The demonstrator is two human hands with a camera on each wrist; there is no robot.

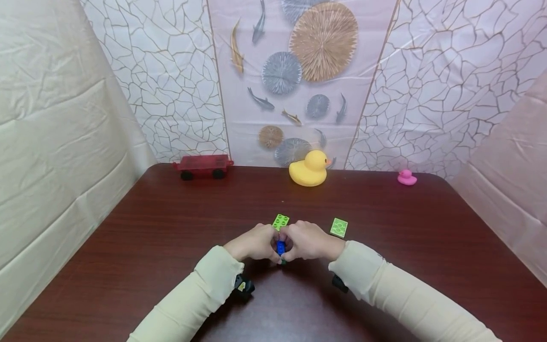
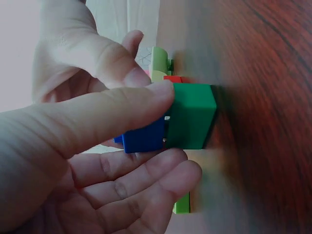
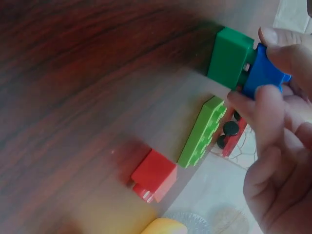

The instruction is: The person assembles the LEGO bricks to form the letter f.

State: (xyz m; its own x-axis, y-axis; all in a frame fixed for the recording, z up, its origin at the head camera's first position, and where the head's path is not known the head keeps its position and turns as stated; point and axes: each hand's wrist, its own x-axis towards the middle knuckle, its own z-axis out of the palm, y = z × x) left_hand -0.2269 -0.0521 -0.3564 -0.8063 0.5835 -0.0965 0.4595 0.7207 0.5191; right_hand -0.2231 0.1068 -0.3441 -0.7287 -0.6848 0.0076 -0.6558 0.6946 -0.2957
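Note:
Both hands meet around a blue toy brick (image 1: 280, 247), which stands on a dark green toy brick (image 2: 190, 117); a slim gap shows between the two. My left hand (image 1: 258, 242) holds the blue brick, its thumb lying across it and the thumb tip reaching the green brick's edge. From the other side, my right hand (image 1: 308, 241) pinches the blue brick (image 3: 264, 73) between thumb and fingers. Just beyond the hands lies a light green studded brick (image 1: 280, 221). A red brick (image 3: 155, 173) sits on the table near it.
Another light green brick (image 1: 339, 227) lies right of the hands, beside the right wrist. Along the table's back edge stand a red wheeled wagon (image 1: 202, 165), a yellow duck (image 1: 309, 170) and a small pink duck (image 1: 407, 178). Patterned cloth (image 1: 179, 85) hangs behind the table.

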